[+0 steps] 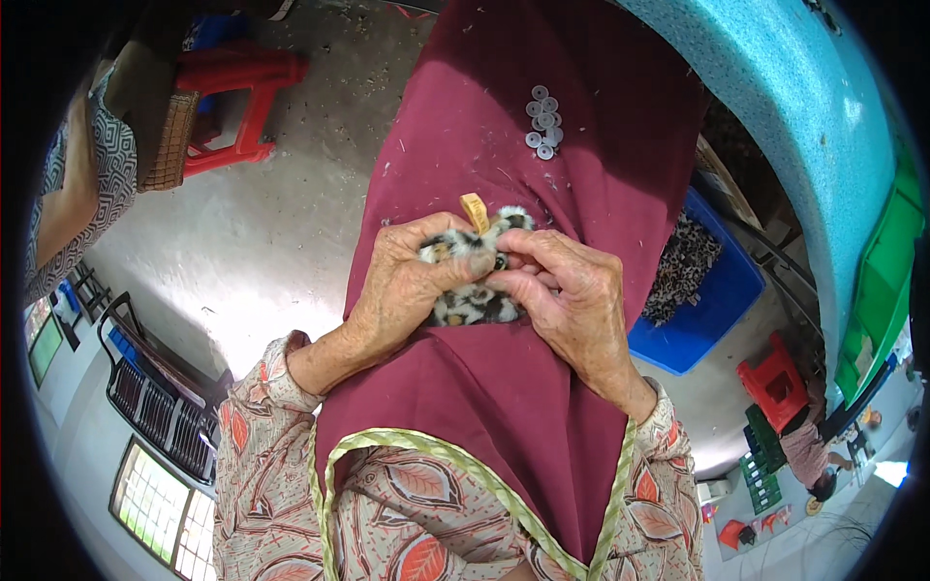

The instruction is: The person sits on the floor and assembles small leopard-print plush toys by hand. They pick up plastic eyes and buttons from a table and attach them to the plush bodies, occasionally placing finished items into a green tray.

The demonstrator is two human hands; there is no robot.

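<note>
A small black-and-white spotted plush piece (475, 308) with some tan patches sits in my lap, over a maroon apron (426, 126). My left hand (412, 271) is closed around its left side, with the thumb laid across the fur. From the other side, my right hand (581, 290) pinches the plush with thumb and fingertips. A small dark, greenish round spot, like a toy eye, shows between the two hands. A yellow fabric tag (475, 211) sticks up from the top edge. The fingers hide much of the plush.
Several translucent plastic washers (542, 121) lie on the apron beyond my hands. At right stands a blue bin (712, 320) of spotted pieces, below a light blue curved surface (814, 97). Red stools (242, 107) and another person's arm (73, 194) are at left.
</note>
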